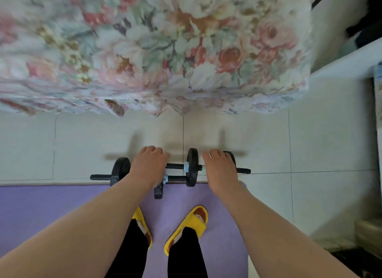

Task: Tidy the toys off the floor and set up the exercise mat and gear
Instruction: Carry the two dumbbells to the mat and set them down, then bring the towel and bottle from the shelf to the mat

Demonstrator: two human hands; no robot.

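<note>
I look down at two black dumbbells with threaded bars over the far edge of a purple exercise mat (51, 207). My left hand (148, 168) grips the handle of the left dumbbell (120, 170), between its two plates. My right hand (220, 172) grips the handle of the right dumbbell (192, 166), fingers curled over the bar. The inner ends of the two bars overlap between my hands. Their shadows fall on the tiles farther out, apart from the weights. My hands hide both handles.
A bed with a floral cover (155, 50) fills the view beyond a strip of pale tiled floor (320, 145). My feet in yellow slippers (196, 222) stand on the mat. White furniture (341, 69) stands at the right, and a dark object lies at the lower right corner.
</note>
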